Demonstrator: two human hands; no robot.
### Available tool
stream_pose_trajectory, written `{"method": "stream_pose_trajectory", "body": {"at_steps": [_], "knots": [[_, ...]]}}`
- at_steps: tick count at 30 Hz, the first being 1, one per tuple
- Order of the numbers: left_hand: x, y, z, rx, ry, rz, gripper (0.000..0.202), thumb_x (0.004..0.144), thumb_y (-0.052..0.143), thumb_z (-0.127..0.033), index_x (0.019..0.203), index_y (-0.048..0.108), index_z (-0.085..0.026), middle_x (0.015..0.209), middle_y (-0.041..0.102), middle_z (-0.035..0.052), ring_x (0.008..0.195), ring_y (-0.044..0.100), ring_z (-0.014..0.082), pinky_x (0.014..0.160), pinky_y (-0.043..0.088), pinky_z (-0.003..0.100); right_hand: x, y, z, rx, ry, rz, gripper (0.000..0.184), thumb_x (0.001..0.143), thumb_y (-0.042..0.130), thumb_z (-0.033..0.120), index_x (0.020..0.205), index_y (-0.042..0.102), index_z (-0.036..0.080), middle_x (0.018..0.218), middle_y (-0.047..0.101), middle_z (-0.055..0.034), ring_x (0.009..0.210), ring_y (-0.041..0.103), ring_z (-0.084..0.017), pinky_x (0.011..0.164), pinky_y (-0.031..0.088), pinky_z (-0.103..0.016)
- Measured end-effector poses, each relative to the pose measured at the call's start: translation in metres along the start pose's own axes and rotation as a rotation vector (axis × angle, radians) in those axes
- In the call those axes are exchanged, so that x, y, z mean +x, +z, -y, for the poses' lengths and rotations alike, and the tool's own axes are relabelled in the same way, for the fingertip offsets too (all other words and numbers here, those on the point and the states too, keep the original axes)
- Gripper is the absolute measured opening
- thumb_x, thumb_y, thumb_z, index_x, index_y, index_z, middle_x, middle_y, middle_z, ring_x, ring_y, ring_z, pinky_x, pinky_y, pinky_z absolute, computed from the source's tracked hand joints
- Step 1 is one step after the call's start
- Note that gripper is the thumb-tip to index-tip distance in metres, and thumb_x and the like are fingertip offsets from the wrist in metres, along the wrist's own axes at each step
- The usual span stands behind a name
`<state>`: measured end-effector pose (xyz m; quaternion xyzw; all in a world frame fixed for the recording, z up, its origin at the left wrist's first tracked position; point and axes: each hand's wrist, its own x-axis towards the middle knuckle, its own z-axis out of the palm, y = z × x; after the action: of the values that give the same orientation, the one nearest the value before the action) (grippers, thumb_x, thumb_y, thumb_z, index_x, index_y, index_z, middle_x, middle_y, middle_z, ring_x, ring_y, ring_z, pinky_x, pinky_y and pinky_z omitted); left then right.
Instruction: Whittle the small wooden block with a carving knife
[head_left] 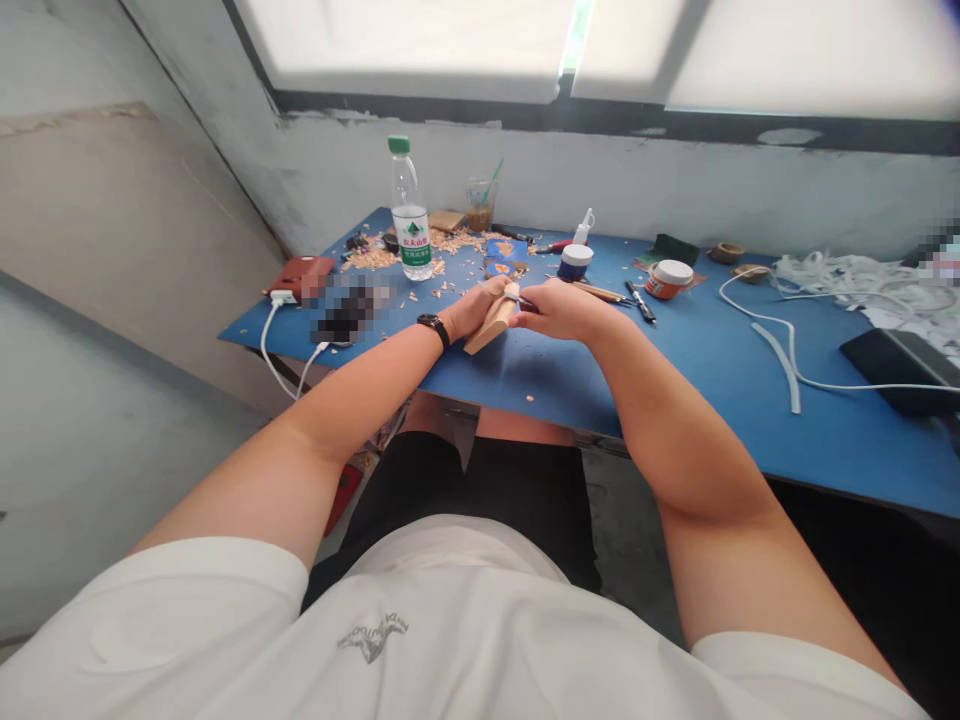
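Observation:
My left hand (pixel 475 310), with a black watch at the wrist, is closed around a pale block of wood (pixel 490 328) just above the near edge of the blue table. The block is tilted, its lower end pointing toward me. Wrapped around the dark handle of a carving knife (pixel 527 304), my right hand (pixel 559 308) meets the block from the right. The blade lies against the wood near its upper end; most of the tool is hidden by my fingers.
Wood shavings (pixel 450 241) lie around a water bottle (pixel 411 230) at the back left. A phone (pixel 346 318) is charging on the left. White-lidded jars (pixel 670 279), a black pen (pixel 640 301) and a white cable (pixel 793 350) lie to the right on the blue table (pixel 705 390).

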<state>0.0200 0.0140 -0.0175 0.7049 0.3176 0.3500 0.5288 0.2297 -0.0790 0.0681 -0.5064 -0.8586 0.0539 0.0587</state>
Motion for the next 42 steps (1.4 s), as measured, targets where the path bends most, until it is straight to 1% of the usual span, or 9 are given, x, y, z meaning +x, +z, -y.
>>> {"method": "stream_pose_trajectory", "body": {"at_steps": [4,12,17,23,32,34,36,39,42], "knots": [[-0.009,0.002,-0.013,0.03,0.032,-0.079,0.028,0.112,0.07,-0.046,0.095,0.067,-0.024,0.085,0.066,0.0,0.079,0.056,0.0189,0.08,0.05,0.036,-0.001,-0.001,0.003,-0.036,0.002,0.006,0.039,0.127,0.072,0.053,0.113,0.089,0.021,0.094,0.084,-0.0098,0.087,0.072,-0.028,0.082,0.042,-0.039],[-0.012,-0.002,-0.018,0.194,0.116,-0.052,0.033,0.112,0.059,-0.027,0.08,0.065,-0.023,0.079,0.063,0.0028,0.077,0.05,0.02,0.084,0.046,0.041,0.002,0.001,-0.001,-0.035,0.059,0.02,0.05,0.129,0.069,0.06,0.117,0.092,0.018,0.097,0.085,-0.0148,0.094,0.075,-0.032,0.086,0.045,-0.042],[-0.009,-0.005,-0.016,0.194,0.09,-0.072,0.039,0.116,0.068,-0.038,0.081,0.064,-0.024,0.074,0.059,0.0003,0.074,0.049,0.0187,0.079,0.045,0.04,0.007,0.008,-0.003,-0.082,0.063,-0.047,0.055,0.13,0.062,0.064,0.118,0.094,0.021,0.106,0.088,-0.0165,0.102,0.081,-0.037,0.087,0.047,-0.042],[0.0,-0.009,-0.002,0.16,0.055,-0.113,0.053,0.123,0.063,-0.044,0.074,0.059,-0.025,0.065,0.053,0.0007,0.067,0.043,0.0182,0.071,0.038,0.04,0.01,0.013,-0.004,-0.13,0.053,-0.057,0.065,0.133,0.052,0.066,0.124,0.094,0.016,0.111,0.09,-0.0221,0.107,0.081,-0.041,0.089,0.048,-0.044],[-0.002,0.005,-0.006,0.099,0.084,-0.237,0.058,0.124,0.066,-0.043,0.07,0.052,-0.027,0.063,0.046,0.0004,0.071,0.046,0.0198,0.072,0.043,0.039,0.0,-0.004,0.013,-0.28,0.155,0.063,0.075,0.136,0.041,0.06,0.134,0.094,0.008,0.125,0.093,-0.0309,0.116,0.086,-0.044,0.094,0.054,-0.046],[-0.003,0.007,-0.008,0.088,0.112,-0.312,0.061,0.124,0.069,-0.05,0.071,0.051,-0.027,0.066,0.05,0.0008,0.074,0.048,0.0198,0.073,0.045,0.038,0.0,-0.006,0.011,-0.28,0.189,0.082,0.08,0.137,0.04,0.065,0.135,0.094,0.006,0.127,0.093,-0.0322,0.117,0.086,-0.044,0.094,0.054,-0.045],[-0.003,0.007,-0.007,0.067,0.106,-0.349,0.069,0.123,0.072,-0.068,0.072,0.05,-0.027,0.067,0.052,0.0007,0.074,0.049,0.0191,0.073,0.045,0.038,0.0,-0.007,0.008,-0.263,0.187,0.091,0.088,0.136,0.037,0.073,0.133,0.095,0.007,0.127,0.093,-0.0313,0.116,0.085,-0.042,0.092,0.053,-0.043],[-0.002,0.004,-0.003,0.017,0.028,-0.261,0.084,0.113,0.07,-0.1,0.074,0.051,-0.027,0.066,0.049,-0.0011,0.069,0.048,0.0177,0.07,0.044,0.037,0.001,-0.005,0.002,-0.189,0.119,0.075,0.089,0.133,0.041,0.084,0.127,0.094,0.012,0.122,0.093,-0.0256,0.107,0.084,-0.037,0.087,0.05,-0.04],[-0.001,0.001,0.003,-0.003,0.065,-0.149,0.091,0.101,0.069,-0.115,0.08,0.056,-0.027,0.069,0.052,-0.0013,0.07,0.051,0.0184,0.071,0.045,0.038,0.001,-0.001,-0.001,-0.094,0.06,0.046,0.08,0.132,0.05,0.083,0.131,0.091,0.014,0.118,0.092,-0.0206,0.098,0.08,-0.033,0.083,0.046,-0.038]]}}
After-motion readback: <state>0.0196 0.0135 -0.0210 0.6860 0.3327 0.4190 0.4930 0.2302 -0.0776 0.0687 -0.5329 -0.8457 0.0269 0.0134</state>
